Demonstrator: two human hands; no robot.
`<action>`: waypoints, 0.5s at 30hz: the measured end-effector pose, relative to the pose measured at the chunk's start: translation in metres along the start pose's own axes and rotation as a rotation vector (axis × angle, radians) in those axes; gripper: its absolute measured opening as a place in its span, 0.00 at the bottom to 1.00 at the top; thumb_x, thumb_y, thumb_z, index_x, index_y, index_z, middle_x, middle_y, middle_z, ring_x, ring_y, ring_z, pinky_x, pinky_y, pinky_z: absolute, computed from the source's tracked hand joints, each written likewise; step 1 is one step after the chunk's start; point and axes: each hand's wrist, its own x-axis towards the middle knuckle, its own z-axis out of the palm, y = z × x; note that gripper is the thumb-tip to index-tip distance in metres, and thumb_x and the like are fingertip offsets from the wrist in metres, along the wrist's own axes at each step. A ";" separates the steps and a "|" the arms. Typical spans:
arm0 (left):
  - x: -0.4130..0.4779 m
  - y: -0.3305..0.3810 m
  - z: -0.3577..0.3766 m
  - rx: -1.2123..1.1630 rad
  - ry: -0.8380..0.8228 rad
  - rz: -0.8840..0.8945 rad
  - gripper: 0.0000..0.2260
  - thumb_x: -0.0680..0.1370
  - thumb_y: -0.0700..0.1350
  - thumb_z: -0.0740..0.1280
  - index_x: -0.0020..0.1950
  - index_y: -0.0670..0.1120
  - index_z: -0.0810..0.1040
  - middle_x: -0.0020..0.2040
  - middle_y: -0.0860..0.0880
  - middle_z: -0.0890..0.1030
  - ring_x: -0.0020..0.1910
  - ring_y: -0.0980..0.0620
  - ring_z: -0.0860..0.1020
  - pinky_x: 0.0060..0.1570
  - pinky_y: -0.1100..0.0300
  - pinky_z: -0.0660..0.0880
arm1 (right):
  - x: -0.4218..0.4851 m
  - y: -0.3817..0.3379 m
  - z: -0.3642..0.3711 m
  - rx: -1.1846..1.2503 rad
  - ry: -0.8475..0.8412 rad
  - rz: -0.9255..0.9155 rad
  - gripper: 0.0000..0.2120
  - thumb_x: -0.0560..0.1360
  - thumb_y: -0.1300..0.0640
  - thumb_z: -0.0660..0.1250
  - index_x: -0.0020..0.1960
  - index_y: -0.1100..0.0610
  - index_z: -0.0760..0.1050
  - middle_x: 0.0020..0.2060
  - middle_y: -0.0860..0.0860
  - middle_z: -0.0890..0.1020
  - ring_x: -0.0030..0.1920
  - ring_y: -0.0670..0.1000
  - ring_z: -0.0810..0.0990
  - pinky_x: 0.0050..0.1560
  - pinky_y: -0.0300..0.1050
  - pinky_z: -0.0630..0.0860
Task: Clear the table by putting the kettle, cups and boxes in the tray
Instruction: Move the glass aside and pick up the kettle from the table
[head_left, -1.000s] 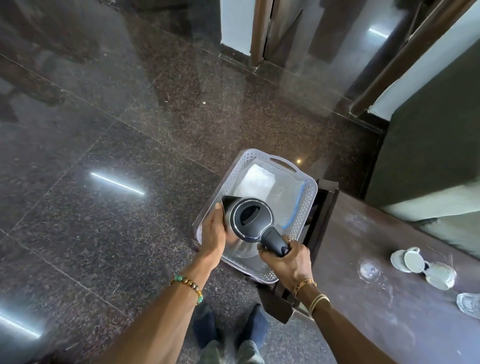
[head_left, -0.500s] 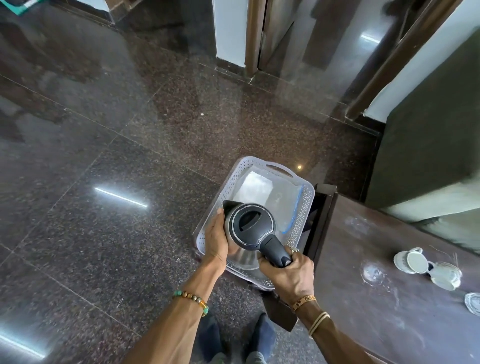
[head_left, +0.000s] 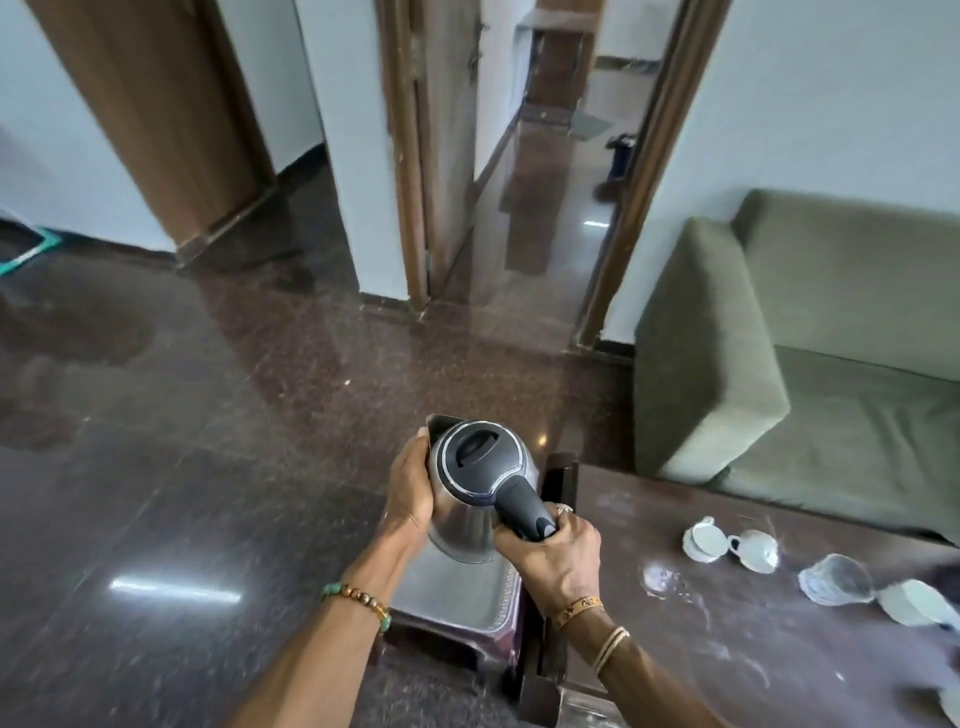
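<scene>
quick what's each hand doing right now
Left hand: open, pressed against the kettle side.
Right hand: closed round the kettle's handle.

Both forearms reach forward; the left hand (head_left: 410, 483) presses flat against the kettle (head_left: 465, 519), and the right hand (head_left: 558, 558) grips its handle (head_left: 524, 506).
</scene>
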 end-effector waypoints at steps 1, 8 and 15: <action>-0.004 0.008 0.005 0.010 -0.021 0.011 0.20 0.78 0.57 0.60 0.49 0.43 0.84 0.48 0.45 0.86 0.45 0.52 0.81 0.50 0.54 0.77 | -0.003 -0.007 -0.008 -0.002 0.025 -0.003 0.19 0.57 0.36 0.71 0.29 0.51 0.72 0.24 0.51 0.73 0.23 0.46 0.64 0.25 0.36 0.66; -0.055 0.047 0.074 0.038 -0.262 0.027 0.18 0.76 0.55 0.61 0.49 0.44 0.84 0.46 0.45 0.83 0.45 0.50 0.79 0.52 0.51 0.75 | -0.042 -0.026 -0.086 0.012 0.266 0.088 0.23 0.56 0.38 0.69 0.27 0.58 0.70 0.22 0.51 0.69 0.25 0.45 0.63 0.27 0.40 0.67; -0.129 0.032 0.161 0.115 -0.453 0.012 0.16 0.80 0.51 0.61 0.41 0.47 0.85 0.40 0.50 0.85 0.41 0.54 0.80 0.45 0.58 0.76 | -0.087 0.004 -0.177 0.059 0.457 0.215 0.22 0.55 0.37 0.69 0.28 0.57 0.71 0.23 0.55 0.75 0.24 0.46 0.66 0.28 0.47 0.73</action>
